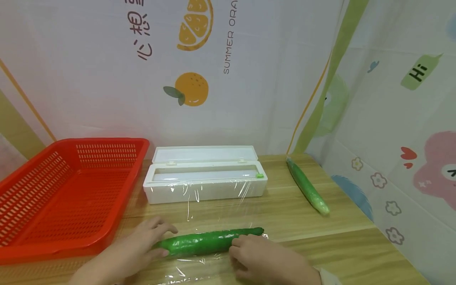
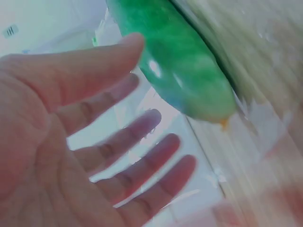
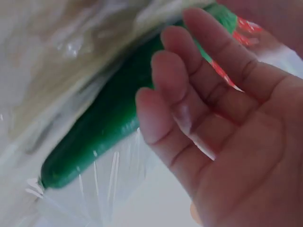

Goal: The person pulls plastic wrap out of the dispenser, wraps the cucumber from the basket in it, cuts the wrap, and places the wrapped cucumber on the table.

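A green cucumber [image 1: 203, 242] lies crosswise near the front of the table, on or in clear cling film [image 1: 217, 211] that stretches from a white dispenser box [image 1: 205, 190]. At the cucumber's left end is my left hand [image 1: 137, 245], fingers spread and thumb beside the tip; the left wrist view shows its palm empty. My right hand [image 1: 263, 255] rests by the cucumber's right part. In the right wrist view its fingers [image 3: 163, 75] are slightly bent and lie against or just over the cucumber, without wrapping round it. How many layers of film cover the cucumber, I cannot tell.
A red plastic basket [image 1: 122, 206] stands at the left. The dispenser's lid [image 1: 204, 153] is raised, with a green slider [image 1: 259, 175] at its right end. Another cucumber [image 1: 308, 188] lies at the right, near the table edge. A printed cloth hangs behind.
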`<state>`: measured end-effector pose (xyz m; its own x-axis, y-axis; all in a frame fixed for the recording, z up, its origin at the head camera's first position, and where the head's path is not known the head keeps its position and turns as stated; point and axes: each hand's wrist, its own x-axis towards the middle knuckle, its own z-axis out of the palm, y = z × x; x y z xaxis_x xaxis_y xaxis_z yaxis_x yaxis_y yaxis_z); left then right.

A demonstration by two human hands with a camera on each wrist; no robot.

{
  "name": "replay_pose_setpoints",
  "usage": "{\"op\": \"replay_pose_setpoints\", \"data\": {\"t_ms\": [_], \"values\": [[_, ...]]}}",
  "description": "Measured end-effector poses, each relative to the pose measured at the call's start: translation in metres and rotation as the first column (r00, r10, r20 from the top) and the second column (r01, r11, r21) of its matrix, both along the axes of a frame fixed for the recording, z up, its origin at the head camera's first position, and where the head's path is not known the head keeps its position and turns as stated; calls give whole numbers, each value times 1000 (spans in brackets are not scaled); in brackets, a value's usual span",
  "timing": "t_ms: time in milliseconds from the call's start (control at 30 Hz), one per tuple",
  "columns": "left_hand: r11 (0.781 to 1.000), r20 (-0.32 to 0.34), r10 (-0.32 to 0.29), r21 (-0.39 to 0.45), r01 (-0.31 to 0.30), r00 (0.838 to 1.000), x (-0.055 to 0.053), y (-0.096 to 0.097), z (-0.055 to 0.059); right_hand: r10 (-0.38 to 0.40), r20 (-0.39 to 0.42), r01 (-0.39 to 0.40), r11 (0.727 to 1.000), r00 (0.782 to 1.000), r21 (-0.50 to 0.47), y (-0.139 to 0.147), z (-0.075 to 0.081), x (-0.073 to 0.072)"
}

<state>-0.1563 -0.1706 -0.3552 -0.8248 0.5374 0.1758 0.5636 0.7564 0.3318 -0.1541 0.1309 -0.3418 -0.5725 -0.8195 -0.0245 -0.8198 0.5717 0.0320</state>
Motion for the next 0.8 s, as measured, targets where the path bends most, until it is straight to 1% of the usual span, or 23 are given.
{"op": "replay_pose_setpoints", "data": {"t_ms": [67, 133, 167, 267, 333, 367, 400, 467, 500, 533, 567, 600, 633, 733, 767, 800], "values": [[1000, -49, -8, -13, 8, 999, 3, 6, 3, -11, 7, 11, 1000, 1000, 23, -3, -4, 2], [999, -94, -29, -30, 26, 995, 6, 11, 5, -14, -13, 14, 999, 1000, 45, -5, -8, 3], [998, -104, -37, -45, 33, 994, 7, 13, 6, -15, -20, 16, 999, 1000, 50, -6, -9, 3], [995, -108, -86, -68, 79, 990, 10, 19, 6, -3, -51, 5, 999, 999, 44, -7, -13, 3], [989, -135, -133, -85, 122, 982, 11, 23, 4, 10, -84, -7, 1000, 996, 29, -7, -14, 3], [985, -155, -156, -92, 143, 975, 11, 25, 3, 0, -81, 1, 1000, 997, 14, -7, -14, 3], [981, -191, -186, -95, 170, 964, 12, 26, 1, -3, -93, 2, 1000, 996, -9, -6, -14, 3], [973, -282, -224, -119, 198, 933, 12, 29, -4, -13, -100, 7, 998, 995, -56, -4, -12, 2], [971, -319, -234, -131, 201, 919, 13, 30, -6, -14, -97, 6, 997, 995, -79, -4, -10, 1], [970, -336, -235, -146, 196, 912, 13, 31, -8, -15, -95, 5, 995, 995, -102, -3, -8, 0], [968, -360, -240, -162, 193, 902, 13, 32, -10, -2, -115, -12, 992, 993, -123, -2, -7, -2], [968, -376, -235, -177, 180, 896, 13, 33, -12, 16, -147, -37, 989, 989, -144, -1, -6, -3], [967, -383, -227, -196, 162, 895, 14, 35, -13, 29, -167, -56, 986, 986, -157, 0, -5, -5], [965, -371, -194, -238, 109, 908, 16, 39, -15, 55, -235, -103, 975, 970, -196, 2, -5, -9], [965, -372, -182, -245, 93, 910, 16, 40, -16, 58, -256, -113, 972, 965, -206, 2, -6, -10], [966, -364, -165, -249, 75, 917, 17, 41, -16, 58, -264, -117, 970, 963, -215, 2, -7, -11]]}}
